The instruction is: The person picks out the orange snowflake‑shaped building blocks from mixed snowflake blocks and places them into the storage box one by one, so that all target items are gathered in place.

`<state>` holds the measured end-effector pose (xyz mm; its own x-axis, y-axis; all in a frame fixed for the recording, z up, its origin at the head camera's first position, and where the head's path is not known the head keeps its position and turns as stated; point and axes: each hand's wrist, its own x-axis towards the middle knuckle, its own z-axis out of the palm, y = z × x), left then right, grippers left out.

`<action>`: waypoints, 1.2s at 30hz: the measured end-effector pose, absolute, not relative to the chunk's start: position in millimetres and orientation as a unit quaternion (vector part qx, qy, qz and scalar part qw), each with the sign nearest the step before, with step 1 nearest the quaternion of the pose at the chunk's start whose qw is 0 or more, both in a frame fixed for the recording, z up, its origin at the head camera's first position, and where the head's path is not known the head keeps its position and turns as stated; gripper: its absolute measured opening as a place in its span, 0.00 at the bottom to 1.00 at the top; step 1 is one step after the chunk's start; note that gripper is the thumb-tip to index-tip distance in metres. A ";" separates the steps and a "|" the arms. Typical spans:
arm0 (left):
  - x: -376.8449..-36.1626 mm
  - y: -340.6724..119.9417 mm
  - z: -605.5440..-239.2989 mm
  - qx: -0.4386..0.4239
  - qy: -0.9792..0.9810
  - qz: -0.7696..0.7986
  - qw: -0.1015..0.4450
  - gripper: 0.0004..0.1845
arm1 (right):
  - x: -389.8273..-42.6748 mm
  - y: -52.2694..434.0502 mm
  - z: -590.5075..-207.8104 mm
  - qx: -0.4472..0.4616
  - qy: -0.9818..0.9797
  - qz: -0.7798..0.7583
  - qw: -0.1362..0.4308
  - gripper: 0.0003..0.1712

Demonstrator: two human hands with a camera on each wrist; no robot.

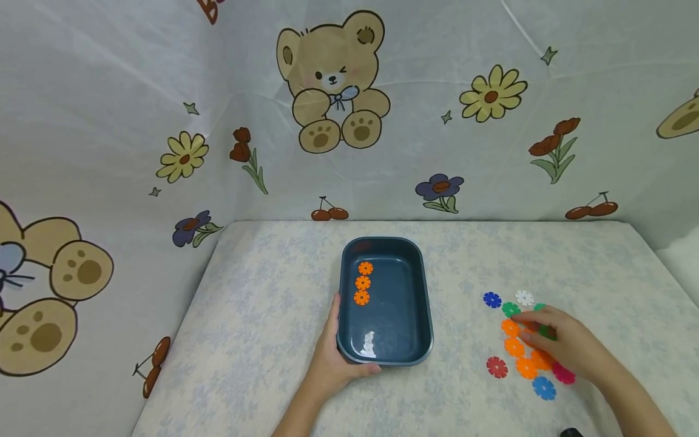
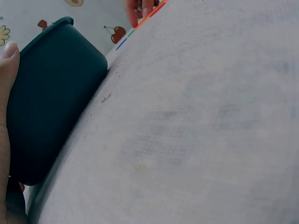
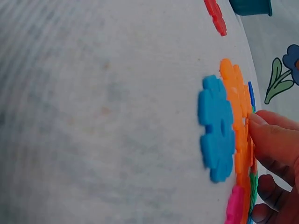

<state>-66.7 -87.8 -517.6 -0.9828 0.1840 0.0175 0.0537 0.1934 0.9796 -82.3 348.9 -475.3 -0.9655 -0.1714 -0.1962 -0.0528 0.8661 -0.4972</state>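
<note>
A dark teal tray (image 1: 401, 315) holds three orange snowflake discs (image 1: 363, 283) in a row along its left side. My left hand (image 1: 334, 358) grips its near left corner, with the thumb at the near wall and fingers along the left side. My right hand (image 1: 570, 341) is over a cluster of snowflake discs at the right, thumb and index finger apart. In the right wrist view its thumb touches the edge of an orange disc (image 3: 240, 140); a firm pinch cannot be made out. Beside the orange ones lies a light blue disc (image 3: 217, 128).
Around the hand lie a dark blue disc (image 1: 492, 300), a white disc (image 1: 524, 298), a green disc (image 1: 511, 310), a red disc (image 1: 497, 367) and a pink disc (image 1: 563, 374). A black object (image 1: 571, 432) shows at the near edge. Printed cloth (image 1: 404, 158) hangs behind the table.
</note>
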 end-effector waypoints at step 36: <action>-65.9 -87.3 -514.8 0.077 0.767 0.635 0.049 0.76 | -103.1 321.9 -462.6 -0.082 0.880 -0.420 0.205 0.18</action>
